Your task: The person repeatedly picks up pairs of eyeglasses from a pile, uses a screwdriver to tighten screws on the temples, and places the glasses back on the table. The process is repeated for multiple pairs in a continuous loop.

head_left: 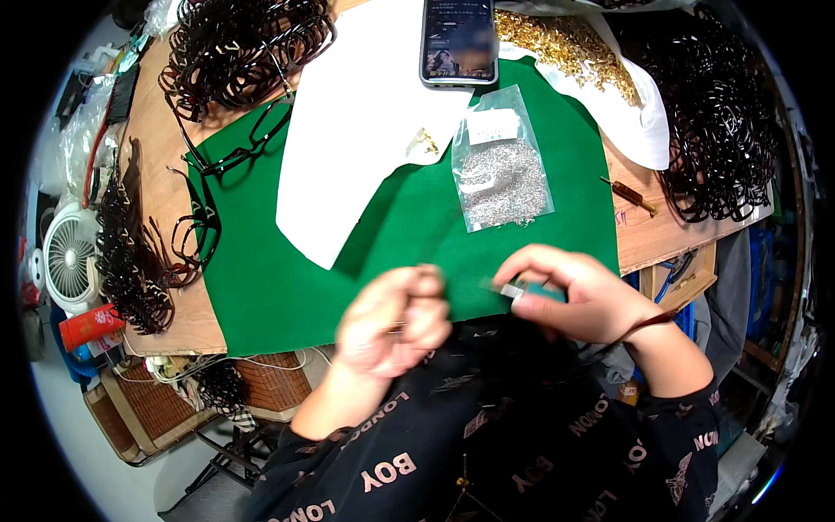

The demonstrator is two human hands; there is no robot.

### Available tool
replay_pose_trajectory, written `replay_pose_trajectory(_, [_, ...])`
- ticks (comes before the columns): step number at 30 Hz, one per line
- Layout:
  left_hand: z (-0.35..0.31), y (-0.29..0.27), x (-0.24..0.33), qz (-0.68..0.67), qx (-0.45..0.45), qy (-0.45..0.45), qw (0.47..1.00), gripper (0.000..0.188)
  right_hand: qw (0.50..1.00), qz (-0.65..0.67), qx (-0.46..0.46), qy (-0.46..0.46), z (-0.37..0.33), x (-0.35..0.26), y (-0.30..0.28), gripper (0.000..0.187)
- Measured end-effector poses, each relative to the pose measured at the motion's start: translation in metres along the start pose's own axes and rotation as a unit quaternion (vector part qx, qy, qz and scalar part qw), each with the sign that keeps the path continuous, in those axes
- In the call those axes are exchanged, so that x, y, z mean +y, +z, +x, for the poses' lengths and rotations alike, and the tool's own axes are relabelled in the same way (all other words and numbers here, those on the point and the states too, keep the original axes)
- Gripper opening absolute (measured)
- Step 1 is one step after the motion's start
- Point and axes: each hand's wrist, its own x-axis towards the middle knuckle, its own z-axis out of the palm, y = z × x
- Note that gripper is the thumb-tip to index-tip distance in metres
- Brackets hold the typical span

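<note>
Over the near edge of the green mat (pixel 409 226), my left hand (pixel 396 322) is closed with its fingers curled in. A tiny gold-coloured bit shows at its palm, but blur hides what the fingertips grip. To its right, my right hand (pixel 583 296) pinches a small silvery-white piece (pixel 513 291) between thumb and forefinger; its blurred tip points left toward the other hand. Beyond the hands lies a clear plastic bag (pixel 503 174) full of tiny silvery metal parts. A few gold-coloured parts (pixel 426 142) rest on the white sheet (pixel 335 165).
Black eyeglass frames (pixel 228 161) lie at the mat's left, with heaps of glossy dark frames (pixel 718 130) on both sides. A phone (pixel 458 43) and gold-coloured small parts (pixel 583 52) are at the back. A screwdriver (pixel 635 197) lies right; a white fan (pixel 71 258) stands left.
</note>
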Motion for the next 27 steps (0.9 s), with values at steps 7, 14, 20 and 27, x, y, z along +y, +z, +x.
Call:
replay_pose_trajectory(7, [-0.048,0.007,0.092,0.176,0.183,0.229,0.94,0.036,0.874,-0.388,0.255,-0.141,0.006,0.016,0.0,0.025])
replay_pose_trajectory(14, [-0.026,0.029,0.065,0.859,0.227,0.313,0.336,0.031,0.861,-0.417,0.249,-0.15,0.015,0.015,0.005,0.027])
replay_pose_trajectory(20, [-0.009,0.039,0.033,0.946,0.119,0.09,0.287,0.027,0.839,-0.453,0.253,-0.165,0.012,0.013,0.01,0.033])
replay_pose_trajectory(27, [-0.095,0.074,0.101,0.786,0.058,0.32,0.525,0.021,0.831,-0.47,0.25,-0.161,0.01,0.015,0.008,0.033])
